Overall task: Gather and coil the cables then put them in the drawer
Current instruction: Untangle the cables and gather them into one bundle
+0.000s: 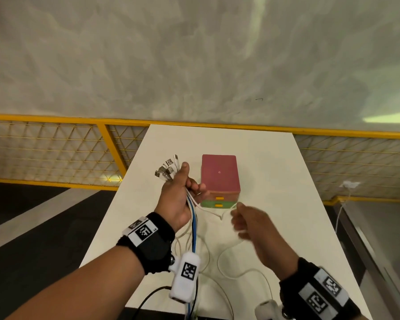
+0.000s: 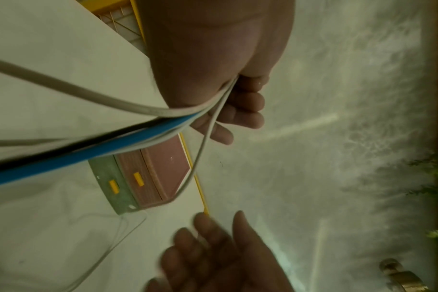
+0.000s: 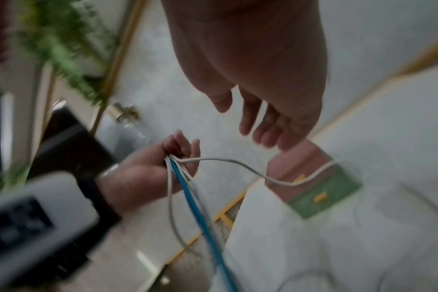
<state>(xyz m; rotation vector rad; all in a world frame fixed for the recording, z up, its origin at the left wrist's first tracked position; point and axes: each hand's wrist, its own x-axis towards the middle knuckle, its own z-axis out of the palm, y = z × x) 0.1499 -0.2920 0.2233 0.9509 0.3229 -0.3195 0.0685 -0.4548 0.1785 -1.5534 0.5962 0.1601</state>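
Note:
My left hand point(image 1: 179, 197) is raised over the white table point(image 1: 275, 181) and grips a bundle of white cables and one blue cable point(image 1: 193, 227). Their USB plugs point(image 1: 168, 169) fan out above my fist. The cables point(image 2: 88, 158) trail under my wrist, and loose loops point(image 1: 226, 262) lie on the table. My right hand point(image 1: 245, 220) hovers blurred in front of the drawer box, fingers relaxed, holding nothing point(image 3: 263, 89). The small drawer box point(image 1: 219, 174) has a pink top, a pink upper drawer and a green lower drawer point(image 1: 218, 205), both closed, with yellow handles. One white cable point(image 3: 250, 170) arcs from my left fist point(image 3: 148, 171) across the box point(image 3: 323, 195).
A yellow mesh fence point(image 1: 56, 148) runs behind the table in front of a grey wall. At the right a wall socket point(image 1: 350, 184) has a white lead hanging from it. A black cable point(image 1: 148, 296) hangs at the table's near edge. Green foliage point(image 3: 63, 49) shows in the right wrist view.

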